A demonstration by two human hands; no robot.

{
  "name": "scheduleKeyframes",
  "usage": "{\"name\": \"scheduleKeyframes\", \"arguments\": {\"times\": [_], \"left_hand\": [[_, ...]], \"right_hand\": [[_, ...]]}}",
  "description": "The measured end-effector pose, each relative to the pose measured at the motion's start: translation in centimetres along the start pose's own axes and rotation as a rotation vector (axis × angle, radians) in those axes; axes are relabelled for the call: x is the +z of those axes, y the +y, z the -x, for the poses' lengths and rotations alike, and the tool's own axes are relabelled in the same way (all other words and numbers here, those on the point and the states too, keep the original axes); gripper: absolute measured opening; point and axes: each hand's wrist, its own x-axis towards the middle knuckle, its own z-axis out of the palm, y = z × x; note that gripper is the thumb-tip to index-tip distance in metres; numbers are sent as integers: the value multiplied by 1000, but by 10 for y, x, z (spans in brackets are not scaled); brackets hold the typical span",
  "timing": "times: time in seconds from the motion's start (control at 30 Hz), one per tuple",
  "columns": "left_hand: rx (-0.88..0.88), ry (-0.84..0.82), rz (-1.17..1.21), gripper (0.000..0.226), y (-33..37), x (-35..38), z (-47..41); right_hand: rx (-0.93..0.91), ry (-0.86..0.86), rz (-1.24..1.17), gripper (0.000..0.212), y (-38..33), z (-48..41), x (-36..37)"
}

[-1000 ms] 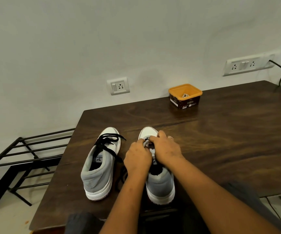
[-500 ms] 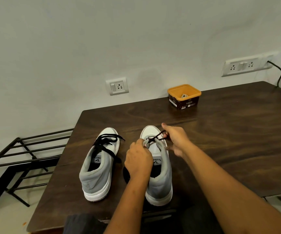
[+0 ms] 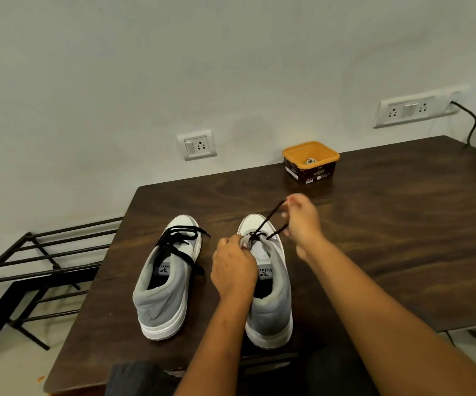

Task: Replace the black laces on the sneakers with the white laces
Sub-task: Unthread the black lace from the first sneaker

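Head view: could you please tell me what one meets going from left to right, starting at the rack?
Black rack → fully laced sneaker → left hand, gripping the second sneaker → right hand, pinching its black lace → bare table.

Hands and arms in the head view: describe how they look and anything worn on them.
Both hands are bare, with no gloves. No ring shows on the left hand; the right hand is motion-blurred, so a ring cannot be ruled out. The left forearm and right forearm are uncovered to the picture's edge: no sleeves, watch or bracelet in view.
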Motion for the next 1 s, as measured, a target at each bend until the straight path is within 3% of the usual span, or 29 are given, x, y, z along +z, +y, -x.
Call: {"name": "scheduleKeyframes", "arguments": {"times": [0.07,0.13,0.17,0.3,0.37,0.43,0.53,0.63,0.77,0.87,0.93,1.0], "left_hand": [[12,-1,-14,25,1,0,1],[23,-5,-26,25,1,0,1],[25,-2,-32,25,1,0,1],[16,-2,-45,25,2,0,0],[2,-5,-42,26,2,0,1],[-17,1,-29,25,2,0,1],[-41,3,-2,25,2,-1,3],[-51,-2,-9,26,2,0,1],[-48,-2,-8,26,1,0,1],[-46,-13,-13,26,1,0,2],[-44,-15,-12,26,1,0,2],[-36,-15,-15,26,0,0,2]], "right_hand": [[215,86,-518,28,-12,-3,-10],[280,55,-668,28,-16,-2,-15],[250,-1,-576,28,-16,0,-13],[-234,-328,450,9,-5,10,0],[-332,-458,845,12,2,13,5],[-385,-422,1162,15,5,20,10],[-486,-339,1278,16,11,24,16],[-360,-295,916,12,11,18,12],[-48,-33,-18,20,-8,4,-4],[110,100,-537,25,-21,-4,-16],[222,85,-800,26,-22,-4,-19],[240,-3,-799,27,-24,-1,-18]]}}
